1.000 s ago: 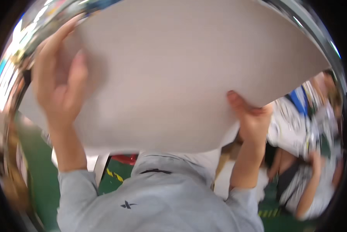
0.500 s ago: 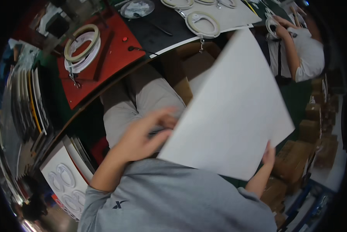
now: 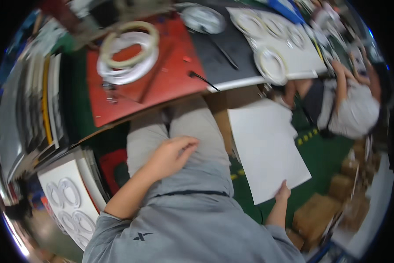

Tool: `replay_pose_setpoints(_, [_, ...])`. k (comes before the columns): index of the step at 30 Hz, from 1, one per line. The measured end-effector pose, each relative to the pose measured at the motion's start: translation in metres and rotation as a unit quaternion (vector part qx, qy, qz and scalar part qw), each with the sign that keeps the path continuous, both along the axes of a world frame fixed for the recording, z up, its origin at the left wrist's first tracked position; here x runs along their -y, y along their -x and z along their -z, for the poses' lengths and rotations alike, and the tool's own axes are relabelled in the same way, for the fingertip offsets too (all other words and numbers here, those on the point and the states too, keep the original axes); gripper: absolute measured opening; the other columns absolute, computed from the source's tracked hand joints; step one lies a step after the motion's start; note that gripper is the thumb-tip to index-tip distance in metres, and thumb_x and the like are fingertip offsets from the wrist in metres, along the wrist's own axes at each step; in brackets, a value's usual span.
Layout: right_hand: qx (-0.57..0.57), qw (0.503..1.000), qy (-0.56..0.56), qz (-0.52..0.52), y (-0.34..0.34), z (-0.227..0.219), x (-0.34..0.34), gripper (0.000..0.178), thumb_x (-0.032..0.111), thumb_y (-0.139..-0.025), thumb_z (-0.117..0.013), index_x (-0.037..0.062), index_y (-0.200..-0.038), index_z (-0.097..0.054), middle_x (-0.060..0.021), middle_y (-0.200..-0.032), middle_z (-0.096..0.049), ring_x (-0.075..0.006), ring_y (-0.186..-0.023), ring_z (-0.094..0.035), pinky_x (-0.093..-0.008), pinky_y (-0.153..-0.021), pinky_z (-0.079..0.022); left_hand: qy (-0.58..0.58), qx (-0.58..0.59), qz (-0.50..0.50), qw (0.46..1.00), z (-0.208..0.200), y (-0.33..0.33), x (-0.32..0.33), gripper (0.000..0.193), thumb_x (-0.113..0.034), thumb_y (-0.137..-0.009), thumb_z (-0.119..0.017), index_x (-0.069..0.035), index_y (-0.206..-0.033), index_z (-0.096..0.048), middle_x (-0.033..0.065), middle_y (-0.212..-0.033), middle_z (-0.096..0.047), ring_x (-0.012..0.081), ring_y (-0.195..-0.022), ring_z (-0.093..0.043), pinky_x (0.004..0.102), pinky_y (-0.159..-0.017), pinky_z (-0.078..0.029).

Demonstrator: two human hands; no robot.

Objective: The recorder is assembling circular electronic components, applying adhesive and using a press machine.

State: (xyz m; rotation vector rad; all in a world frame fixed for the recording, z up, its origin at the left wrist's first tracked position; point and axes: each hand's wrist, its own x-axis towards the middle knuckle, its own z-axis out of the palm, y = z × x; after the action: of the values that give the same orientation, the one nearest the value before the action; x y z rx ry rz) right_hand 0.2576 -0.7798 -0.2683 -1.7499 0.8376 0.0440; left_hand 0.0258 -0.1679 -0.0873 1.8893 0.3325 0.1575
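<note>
My right hand (image 3: 284,192) grips the lower edge of a large white sheet (image 3: 269,153), its thumb lying on the top face. The sheet hangs to the right of my lap. Its far end reaches toward the table's front edge, next to a cardboard box (image 3: 221,109). Over my thighs, my left hand (image 3: 176,154) has loosely bent fingers with the thumb apart, and nothing shows in it. On the red mat (image 3: 184,48) lie a cream ring (image 3: 154,37) and a white ring (image 3: 118,78), stacked, with a metal clasp (image 3: 110,92).
Several ring-shaped pieces (image 3: 270,65) lie on a white board at the table's right, beside a clear dish (image 3: 202,19). A co-worker (image 3: 355,107) sits at the far right. Brown cartons (image 3: 320,215) stand at the lower right. Upright panels (image 3: 45,101) line the left.
The white sheet has swung down and away from my body, to the right of my lap. My left hand has come away from its edge. The view has turned.
</note>
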Motion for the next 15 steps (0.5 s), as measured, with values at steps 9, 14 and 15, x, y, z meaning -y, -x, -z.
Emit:
replay_pose_setpoints(9, [-0.275,0.955,-0.038,-0.101,-0.108,0.027,-0.133,0.030,0.020,-0.108,-0.063,-0.0034,-0.126,-0.064,-0.0196,-0.121,-0.070,-0.0338,-0.114,-0.069,-0.0526,-0.094,-0.061,0.077,0.134,-0.111,0.982,-0.067,0.061,-0.062,0.012,0.002,-0.092,-0.077,0.003,-0.104,-0.078,0.0135,-0.093,-0.079,0.0220,-0.081,-0.075,0.0329,-0.077,-0.059])
replay_pose_setpoints(14, [-0.453,0.780,0.250,-0.351,-0.132,0.005,-0.165,0.022,0.015,-0.105,-0.062,-0.0038,-0.116,-0.067,-0.0193,-0.091,-0.073,-0.0366,-0.076,-0.074,-0.0487,-0.066,-0.066,-0.021,0.227,-0.320,0.920,-0.079,0.065,-0.108,0.010,0.004,-0.095,-0.073,0.003,-0.104,-0.076,0.0082,-0.094,-0.074,0.0142,-0.084,-0.069,0.0274,-0.075,-0.054])
replay_pose_setpoints(15, [-0.453,0.780,0.252,-0.350,-0.131,-0.003,-0.172,0.022,0.015,-0.105,-0.062,-0.0038,-0.116,-0.067,-0.0193,-0.091,-0.073,-0.0366,-0.076,-0.074,-0.0487,-0.066,-0.066,-0.062,0.212,-0.340,0.914,-0.080,0.062,-0.118,0.013,0.006,-0.092,-0.074,0.002,-0.105,-0.075,0.0087,-0.096,-0.071,0.0155,-0.085,-0.067,0.0280,-0.075,-0.054])
